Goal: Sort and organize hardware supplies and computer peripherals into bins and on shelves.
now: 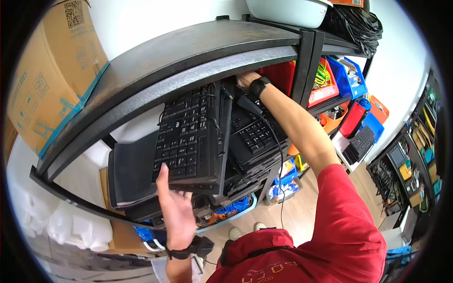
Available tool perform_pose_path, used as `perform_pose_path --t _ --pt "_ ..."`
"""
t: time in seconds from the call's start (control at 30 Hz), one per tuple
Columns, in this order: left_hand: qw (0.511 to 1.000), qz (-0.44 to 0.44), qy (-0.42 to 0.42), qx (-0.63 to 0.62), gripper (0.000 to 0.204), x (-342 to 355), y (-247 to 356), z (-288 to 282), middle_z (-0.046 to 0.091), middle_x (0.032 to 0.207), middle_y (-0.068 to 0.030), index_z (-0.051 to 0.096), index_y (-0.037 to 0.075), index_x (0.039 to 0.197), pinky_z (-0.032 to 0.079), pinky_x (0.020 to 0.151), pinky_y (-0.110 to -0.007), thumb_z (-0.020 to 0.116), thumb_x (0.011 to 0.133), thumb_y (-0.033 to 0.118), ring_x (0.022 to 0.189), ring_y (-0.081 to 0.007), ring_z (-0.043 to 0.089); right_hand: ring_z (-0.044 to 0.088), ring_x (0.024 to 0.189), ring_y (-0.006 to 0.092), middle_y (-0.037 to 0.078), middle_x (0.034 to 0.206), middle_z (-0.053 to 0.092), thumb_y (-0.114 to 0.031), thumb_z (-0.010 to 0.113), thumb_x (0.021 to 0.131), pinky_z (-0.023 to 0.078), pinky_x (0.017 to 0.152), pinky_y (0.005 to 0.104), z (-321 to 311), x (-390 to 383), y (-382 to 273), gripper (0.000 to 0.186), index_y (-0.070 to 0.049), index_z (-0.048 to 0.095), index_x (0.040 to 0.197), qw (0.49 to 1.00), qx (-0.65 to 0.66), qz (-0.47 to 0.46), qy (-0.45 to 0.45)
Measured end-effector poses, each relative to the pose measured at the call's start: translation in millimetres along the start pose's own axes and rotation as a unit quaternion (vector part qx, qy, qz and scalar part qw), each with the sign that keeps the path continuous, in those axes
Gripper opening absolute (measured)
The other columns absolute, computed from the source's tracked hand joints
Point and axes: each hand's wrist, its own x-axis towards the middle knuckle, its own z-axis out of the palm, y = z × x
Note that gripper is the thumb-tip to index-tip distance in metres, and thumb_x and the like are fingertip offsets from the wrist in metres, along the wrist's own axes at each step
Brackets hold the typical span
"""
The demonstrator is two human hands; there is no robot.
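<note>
- Black plastic keyboard (184, 132), long and rectangular, rows of squarish matte keys with pale legends; lies uppermost on the left-hand pile, under the upper board of the shelving, its near end toward the person.
- Left hand (178, 214): thumb laid over the keyboard's near corner, fingers curled below the edge; pinching that end between them. Bulky black wristband (188, 248) at the wrist.
- Right hand (247, 79): reaches deep under the upper board, near the far end of the piles. Fingers mostly hidden; cannot tell whether spread or closed. Dark strap (258, 86) around the wrist.
- Second keyboard pile (255, 137) just right of the first, stacked in thin flat layers. Thin black cord (281, 188) hangs from it in a loose curve toward the floor.
- Flat black slab (134, 172), smooth, rounded corners, left of the keyboard; exact kind unclear.
- Shelving (203, 40): black metal, scuffed and dusty on top, front lip grainy; edges bowed by the lens.
- Corrugated cardboard box (71, 61), tan, blue tape along its lower edge, on the upper board at left.
- Pale, smooth-walled basin (285, 12) and crinkled, glossy black plastic bag (356, 28) on top at right.
- Red plastic bin (325, 92) with coiled yellow-green wire (322, 75); blue bin (351, 82) beside it.
- Translucent white jugs (78, 225), rounded, low at left. Floor (306, 200) pale, wood-grained.
</note>
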Motion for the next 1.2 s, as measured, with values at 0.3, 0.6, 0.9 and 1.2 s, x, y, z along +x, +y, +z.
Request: perform_pose_path --t 0.3,0.6,0.9,1.2 --pt "0.998 -0.053 -0.006 -0.02 0.072 24 -17 6 0.048 0.141 -0.0077 0.044 0.007 0.143 0.03 0.117 -0.04 0.072 0.089 0.047 0.13 -0.0217 0.045 0.03 0.083 0.0108 0.018 0.145 0.051 -0.032 0.049 0.102 0.025 0.071 0.0275 -33 6 20 0.051 -0.012 0.051 0.149 0.622 0.736 0.258 -0.078" --pt "0.999 -0.033 -0.018 0.011 0.072 17 -9 7 0.049 0.138 -0.0074 0.045 0.011 0.144 0.036 0.112 -0.039 0.072 0.09 0.049 0.127 -0.0224 0.047 0.061 0.123 0.0284 0.031 0.154 0.038 -0.064 0.053 0.097 0.047 0.105 0.0348 -128 -94 12 0.092 0.002 0.029 0.156 0.434 0.866 0.244 -0.045" --pt "0.996 -0.034 -0.051 -0.068 0.058 8 -13 -9 0.051 0.13 -0.0175 0.045 0.007 0.127 0.044 0.11 -0.054 0.052 0.1 0.058 0.126 -0.0369 0.055 0.024 0.15 0.0449 0.032 0.161 0.02 -0.052 0.093 0.058 0.02 0.121 0.0586 -185 -221 -59 0.143 0.003 0.007 0.159 0.544 0.815 0.128 0.154" --pt "0.991 -0.014 -0.129 0.008 0.033 4 -8 -5 0.06 0.122 -0.0242 0.047 0.002 0.114 0.049 0.107 -0.056 0.044 0.109 0.035 0.119 -0.0445 0.062 0.045 0.138 0.0434 0.029 0.157 0.031 -0.04 0.096 0.062 0.038 0.115 0.0499 -155 -220 -78 0.146 0.005 -0.007 0.156 0.501 0.815 0.203 0.208"
